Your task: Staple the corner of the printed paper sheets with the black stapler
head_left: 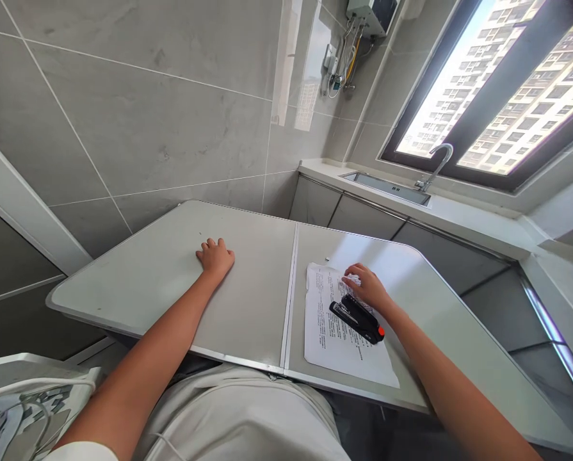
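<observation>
My left hand (216, 257) rests on the left half of the folding table (248, 307), its fingers spread, slightly bent and holding nothing. Farther right, printed sheets of paper (322, 333) lie on the other half. A black stapler (358, 319) with a red spot at one end lies on the sheets, its top and bottom arms apart at the far end. My right hand (367, 286) is over the upper right corner of the paper, just beyond the stapler. Its fingers are loosely bent and apart, and nothing shows in them.
A small light-coloured bit (327, 258) lies beyond the paper. Behind the table stand a counter (478, 227) with a sink (387, 186) and faucet (435, 168). A grey tiled wall (171, 115) borders the far side. At lower left is a white rack (31, 378) with cables.
</observation>
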`<state>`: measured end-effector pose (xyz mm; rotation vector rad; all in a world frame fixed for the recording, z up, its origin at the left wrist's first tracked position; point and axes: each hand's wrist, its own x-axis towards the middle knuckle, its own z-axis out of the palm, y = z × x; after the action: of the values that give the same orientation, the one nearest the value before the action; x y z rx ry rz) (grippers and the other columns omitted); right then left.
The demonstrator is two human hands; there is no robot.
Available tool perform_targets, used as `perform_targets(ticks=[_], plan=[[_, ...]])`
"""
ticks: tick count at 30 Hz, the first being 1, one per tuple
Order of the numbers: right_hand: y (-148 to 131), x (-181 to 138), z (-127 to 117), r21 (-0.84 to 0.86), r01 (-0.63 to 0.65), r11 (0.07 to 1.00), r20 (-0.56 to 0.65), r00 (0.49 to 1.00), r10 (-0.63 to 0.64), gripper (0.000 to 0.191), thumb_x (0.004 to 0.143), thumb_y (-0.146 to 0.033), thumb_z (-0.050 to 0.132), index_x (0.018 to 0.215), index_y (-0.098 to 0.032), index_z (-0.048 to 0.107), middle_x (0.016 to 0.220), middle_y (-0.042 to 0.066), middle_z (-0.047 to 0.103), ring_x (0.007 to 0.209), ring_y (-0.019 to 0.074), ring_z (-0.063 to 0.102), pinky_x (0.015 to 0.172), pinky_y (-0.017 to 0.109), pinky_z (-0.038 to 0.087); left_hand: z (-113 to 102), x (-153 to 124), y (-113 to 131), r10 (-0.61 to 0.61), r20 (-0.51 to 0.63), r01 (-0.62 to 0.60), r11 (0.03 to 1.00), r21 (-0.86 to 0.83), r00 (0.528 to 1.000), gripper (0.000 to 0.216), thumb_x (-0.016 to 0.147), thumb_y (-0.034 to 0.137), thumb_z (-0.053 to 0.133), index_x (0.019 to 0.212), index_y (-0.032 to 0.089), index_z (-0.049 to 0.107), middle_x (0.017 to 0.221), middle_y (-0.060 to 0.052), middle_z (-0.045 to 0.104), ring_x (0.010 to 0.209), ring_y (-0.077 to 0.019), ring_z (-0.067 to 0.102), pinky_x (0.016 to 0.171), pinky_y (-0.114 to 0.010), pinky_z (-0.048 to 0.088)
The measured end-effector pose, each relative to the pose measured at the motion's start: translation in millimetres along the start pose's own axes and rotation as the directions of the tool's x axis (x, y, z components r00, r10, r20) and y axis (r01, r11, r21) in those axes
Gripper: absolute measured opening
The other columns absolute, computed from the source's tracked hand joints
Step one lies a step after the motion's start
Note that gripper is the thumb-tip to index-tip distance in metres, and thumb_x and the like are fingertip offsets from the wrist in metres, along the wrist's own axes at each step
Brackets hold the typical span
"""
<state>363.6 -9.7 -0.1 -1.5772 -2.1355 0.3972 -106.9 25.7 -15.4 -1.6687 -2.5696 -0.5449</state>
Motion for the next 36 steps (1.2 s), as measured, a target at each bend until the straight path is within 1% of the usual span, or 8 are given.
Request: perform_targets(ticks=[3,5,7,13,19,25,29,36], plan=[[-1,26,35,-0.150,0.130,0.980,0.021,0.992,-0.128,0.049,0.097,-0.055,0.054,0.134,-0.024,0.063,0.161,0.015,0.044,0.147,0.0328,0.044,0.120,0.048,0.039,1,0,-1,0.003,-0.012,-0.002,1.000,0.025,1.000,0.036,0.091,0.030,0.049,0.121,0.018,0.064,0.132,-0.024,0.058,0.125,-0.0420,0.050,0.096,-0.055,0.041],[-3,38,55,-0.228,0.143,0.963,0.112,0.986,-0.120,0.068,0.097,-0.060,0.051,0.152,-0.019,0.049,0.171,0.017,0.027,0.158,0.0341,0.027,0.126,0.049,0.030,2,0,-2,0.007,-0.019,-0.006,0.999,0.031,1.000,0.036,0.091,0.029,0.048,0.121,0.018,0.064,0.132,-0.024,0.059,0.125,-0.0416,0.050,0.096,-0.055,0.042],[-8,46,68,-0.280,0.141,0.950,0.180,0.979,-0.092,0.079,0.100,-0.065,0.043,0.161,-0.015,0.037,0.173,0.019,0.020,0.161,0.0345,0.017,0.129,0.051,0.022,1,0,-2,0.007,-0.020,-0.006,1.000,0.029,1.000,0.036,0.091,0.029,0.048,0.120,0.018,0.064,0.131,-0.025,0.059,0.125,-0.0420,0.050,0.096,-0.055,0.042],[-32,58,83,-0.264,0.184,0.947,0.242,0.963,-0.119,0.085,0.103,-0.071,0.024,0.166,-0.013,0.025,0.174,0.018,0.016,0.162,0.0312,0.014,0.130,0.053,0.015,-1,1,-1,0.000,-0.004,0.000,1.000,0.000,1.000,0.036,0.091,0.030,0.050,0.121,0.017,0.064,0.133,-0.025,0.057,0.127,-0.0433,0.049,0.098,-0.056,0.041],[-63,76,103,-0.187,0.259,0.947,0.260,0.943,-0.207,0.083,0.103,-0.073,0.025,0.166,-0.018,0.027,0.174,0.015,0.016,0.162,0.0297,0.015,0.131,0.051,0.012,2,3,-3,-0.009,-0.029,0.009,1.000,-0.009,1.000,0.034,0.091,0.030,0.051,0.119,0.018,0.065,0.132,-0.026,0.058,0.126,-0.0439,0.049,0.098,-0.057,0.040],[-88,94,125,-0.132,0.357,0.925,0.267,0.911,-0.313,0.086,0.104,-0.069,0.029,0.163,-0.008,0.031,0.173,0.018,0.017,0.162,0.0306,0.014,0.131,0.048,0.016,4,4,-5,0.011,-0.053,-0.009,0.999,0.039,0.999,0.033,0.090,0.030,0.050,0.117,0.017,0.065,0.130,-0.024,0.059,0.124,-0.0413,0.050,0.096,-0.054,0.042],[-110,99,136,-0.085,0.424,0.902,0.277,0.879,-0.387,0.081,0.105,-0.066,0.031,0.163,-0.010,0.034,0.172,0.018,0.024,0.161,0.0296,0.021,0.131,0.047,0.018,5,7,-6,0.002,-0.032,-0.001,0.999,0.054,0.999,0.031,0.091,0.031,0.049,0.115,0.018,0.065,0.130,-0.023,0.059,0.125,-0.0410,0.050,0.097,-0.054,0.042],[-148,115,164,-0.097,0.424,0.901,0.267,0.883,-0.387,0.079,0.106,-0.063,0.030,0.165,-0.010,0.028,0.172,0.017,0.023,0.162,0.0297,0.017,0.130,0.050,0.015,5,7,-6,0.000,-0.029,0.001,0.998,0.058,1.000,0.032,0.092,0.031,0.050,0.116,0.018,0.065,0.131,-0.023,0.059,0.125,-0.0408,0.050,0.096,-0.054,0.042]])
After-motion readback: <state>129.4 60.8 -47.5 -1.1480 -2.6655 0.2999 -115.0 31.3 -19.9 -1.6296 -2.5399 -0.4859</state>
